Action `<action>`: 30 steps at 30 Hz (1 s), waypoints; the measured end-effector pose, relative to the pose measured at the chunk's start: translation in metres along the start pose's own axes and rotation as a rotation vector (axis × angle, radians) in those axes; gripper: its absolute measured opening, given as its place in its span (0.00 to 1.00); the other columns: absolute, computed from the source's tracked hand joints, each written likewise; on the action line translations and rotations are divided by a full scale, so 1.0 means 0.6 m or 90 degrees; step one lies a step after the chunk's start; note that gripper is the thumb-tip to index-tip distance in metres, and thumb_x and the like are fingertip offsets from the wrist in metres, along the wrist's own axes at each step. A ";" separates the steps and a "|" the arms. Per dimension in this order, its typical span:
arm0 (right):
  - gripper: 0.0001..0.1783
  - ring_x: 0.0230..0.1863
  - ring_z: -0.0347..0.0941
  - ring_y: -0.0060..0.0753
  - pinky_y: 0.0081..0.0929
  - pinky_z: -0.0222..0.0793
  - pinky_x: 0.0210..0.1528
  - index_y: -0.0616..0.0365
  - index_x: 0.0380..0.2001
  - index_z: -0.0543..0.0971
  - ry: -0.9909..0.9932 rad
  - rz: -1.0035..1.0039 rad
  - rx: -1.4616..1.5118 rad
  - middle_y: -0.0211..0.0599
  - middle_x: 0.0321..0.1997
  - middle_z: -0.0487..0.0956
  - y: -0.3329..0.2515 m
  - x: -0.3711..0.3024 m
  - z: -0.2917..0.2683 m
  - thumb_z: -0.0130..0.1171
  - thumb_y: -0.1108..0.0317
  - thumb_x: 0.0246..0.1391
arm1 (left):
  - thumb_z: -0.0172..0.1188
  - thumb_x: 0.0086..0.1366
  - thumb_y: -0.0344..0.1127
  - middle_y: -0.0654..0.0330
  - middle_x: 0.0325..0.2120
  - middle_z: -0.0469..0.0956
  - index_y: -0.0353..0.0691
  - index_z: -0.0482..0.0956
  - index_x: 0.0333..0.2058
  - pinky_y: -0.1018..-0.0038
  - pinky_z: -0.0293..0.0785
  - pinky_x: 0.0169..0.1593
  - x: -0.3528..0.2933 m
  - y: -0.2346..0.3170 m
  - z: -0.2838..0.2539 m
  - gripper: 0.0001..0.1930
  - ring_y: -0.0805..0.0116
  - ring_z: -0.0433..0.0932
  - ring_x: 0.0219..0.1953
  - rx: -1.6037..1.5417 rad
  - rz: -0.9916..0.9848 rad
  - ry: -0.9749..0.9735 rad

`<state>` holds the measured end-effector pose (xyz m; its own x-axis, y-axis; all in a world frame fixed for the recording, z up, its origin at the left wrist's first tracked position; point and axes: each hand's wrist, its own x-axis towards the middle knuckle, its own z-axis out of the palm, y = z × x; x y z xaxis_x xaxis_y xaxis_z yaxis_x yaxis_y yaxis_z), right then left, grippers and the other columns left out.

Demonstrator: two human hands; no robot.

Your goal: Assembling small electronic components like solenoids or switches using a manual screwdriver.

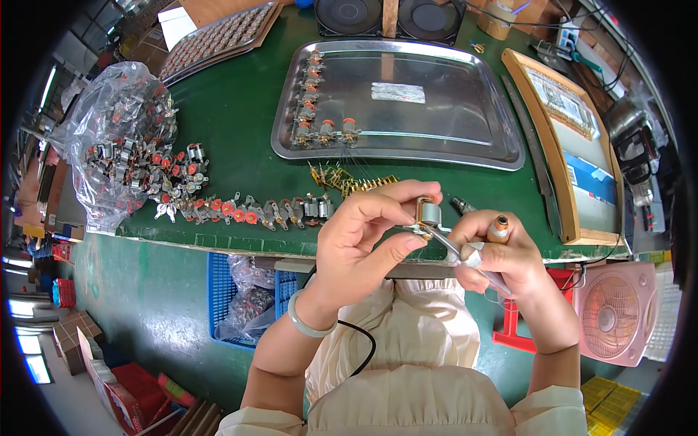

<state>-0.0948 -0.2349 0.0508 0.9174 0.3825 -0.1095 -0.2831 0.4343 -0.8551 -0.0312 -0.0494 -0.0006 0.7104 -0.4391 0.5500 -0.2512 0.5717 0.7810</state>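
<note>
My left hand (367, 236) pinches a small metal coil part (427, 216) with a copper winding, held over the front edge of the green table (240, 123). My right hand (502, 254) grips a pen-like tool with a brown handle (499, 229); its metal tip (445, 245) touches the underside of the part. A pale bangle sits on my left wrist (305, 323). A black cable runs down from my hands over my lap.
A steel tray (436, 123) holds a few similar parts (320, 131) along its left side. A row of red-capped parts (247, 212) and brass terminals (349, 182) lie on the table. A plastic bag of parts (116, 138) at left. A wooden frame (574, 145) at right, a pink fan (614, 312) below.
</note>
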 end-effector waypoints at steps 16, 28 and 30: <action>0.10 0.28 0.70 0.51 0.37 0.64 0.30 0.66 0.29 0.72 0.280 -0.090 -1.172 0.45 0.27 0.73 -0.036 -0.018 -0.076 0.57 0.80 0.37 | 0.57 0.56 0.22 0.48 0.48 0.70 0.30 0.71 0.47 0.70 0.69 0.52 0.009 0.001 -0.016 0.18 0.57 0.70 0.52 0.253 0.113 0.017; 0.14 0.21 0.58 0.13 0.15 0.52 0.22 0.66 0.32 0.75 0.048 -0.078 -0.426 0.25 0.20 0.69 -0.032 -0.009 0.002 0.51 0.79 0.36 | 0.52 0.57 0.18 0.46 0.52 0.66 0.36 0.46 0.62 0.61 0.62 0.58 0.006 0.004 -0.009 0.36 0.56 0.66 0.55 0.106 0.092 -0.004; 0.12 0.22 0.57 0.11 0.14 0.51 0.23 0.66 0.32 0.76 0.043 -0.059 -0.367 0.23 0.21 0.69 -0.027 -0.005 0.002 0.51 0.78 0.39 | 0.52 0.57 0.18 0.46 0.51 0.66 0.36 0.46 0.62 0.61 0.62 0.58 0.005 0.006 -0.008 0.36 0.56 0.66 0.55 0.104 0.084 -0.005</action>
<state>-0.0934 -0.2418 0.0655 0.9524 0.3026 -0.0375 -0.0211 -0.0571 -0.9981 -0.0268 -0.0452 0.0022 0.6589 -0.3736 0.6528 -0.4461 0.5047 0.7391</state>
